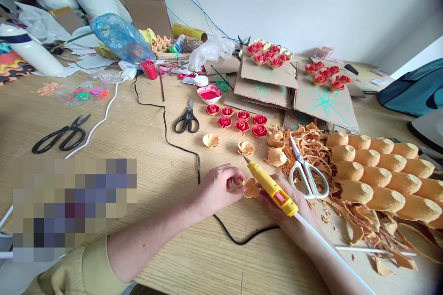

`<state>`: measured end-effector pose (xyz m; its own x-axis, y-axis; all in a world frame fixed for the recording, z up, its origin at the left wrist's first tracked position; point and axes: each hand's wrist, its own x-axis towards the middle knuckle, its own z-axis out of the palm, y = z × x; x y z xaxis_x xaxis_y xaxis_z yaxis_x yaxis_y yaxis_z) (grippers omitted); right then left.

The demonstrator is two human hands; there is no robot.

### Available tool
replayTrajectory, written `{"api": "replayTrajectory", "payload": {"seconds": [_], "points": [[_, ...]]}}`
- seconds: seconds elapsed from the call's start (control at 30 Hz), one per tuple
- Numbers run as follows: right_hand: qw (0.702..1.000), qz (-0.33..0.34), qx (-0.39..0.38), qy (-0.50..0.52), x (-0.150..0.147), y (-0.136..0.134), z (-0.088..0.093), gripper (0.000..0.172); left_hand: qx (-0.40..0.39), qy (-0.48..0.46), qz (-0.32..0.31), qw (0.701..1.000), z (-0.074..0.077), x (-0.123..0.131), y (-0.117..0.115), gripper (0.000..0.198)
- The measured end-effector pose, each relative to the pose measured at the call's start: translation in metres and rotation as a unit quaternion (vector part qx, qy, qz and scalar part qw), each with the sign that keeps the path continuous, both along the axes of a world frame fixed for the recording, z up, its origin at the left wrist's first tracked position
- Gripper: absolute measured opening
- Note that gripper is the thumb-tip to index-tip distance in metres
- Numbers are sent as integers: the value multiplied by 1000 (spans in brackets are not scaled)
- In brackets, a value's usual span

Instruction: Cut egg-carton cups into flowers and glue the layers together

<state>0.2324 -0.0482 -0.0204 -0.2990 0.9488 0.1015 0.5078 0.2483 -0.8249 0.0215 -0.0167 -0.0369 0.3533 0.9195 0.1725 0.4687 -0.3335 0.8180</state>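
Note:
My left hand (217,190) is closed, its thumb and fingertips pinching the edge of a small orange paper-pulp flower (251,188). In my right hand (294,207) lies a yellow glue gun (268,183), its dark tip pointing up and left, with a white stick or cord trailing from its back end. Some right fingers are under the gun, near the flower's right side; their exact grip is partly hidden. Just beyond the hands sit two plain orange flowers, one cupped (211,140) and one with layered petals (245,148). Several red-painted flowers (242,126) stand behind them in rows.
White-handled scissors (309,175) lie on orange scraps (311,145) beside an egg tray (382,162). Black scissors (187,120), larger black shears (64,136) and a bowl of red paint (209,95) stand farther off. A black cord (238,242) runs under my hands. Cardboard (323,106) holds red flowers.

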Motion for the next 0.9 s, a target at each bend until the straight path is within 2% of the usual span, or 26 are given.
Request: {"api": "replayTrajectory", "payload": {"seconds": [0.33,0.53,0.8,0.9], "points": [[1000,13,24,-14,-4,6,0,2,-11,3,0,1000,0,2,-4,11],[1000,28,6,-9,-4,6,-3,15,1,40,-12,999,0,1,-7,12],[1000,5,8,11,-4,8,-7,9,105,173,-52,978,6,2,-15,9],[1000,-10,-8,11,-3,8,-10,11,108,159,-58,980,4,4,-16,7]]}}
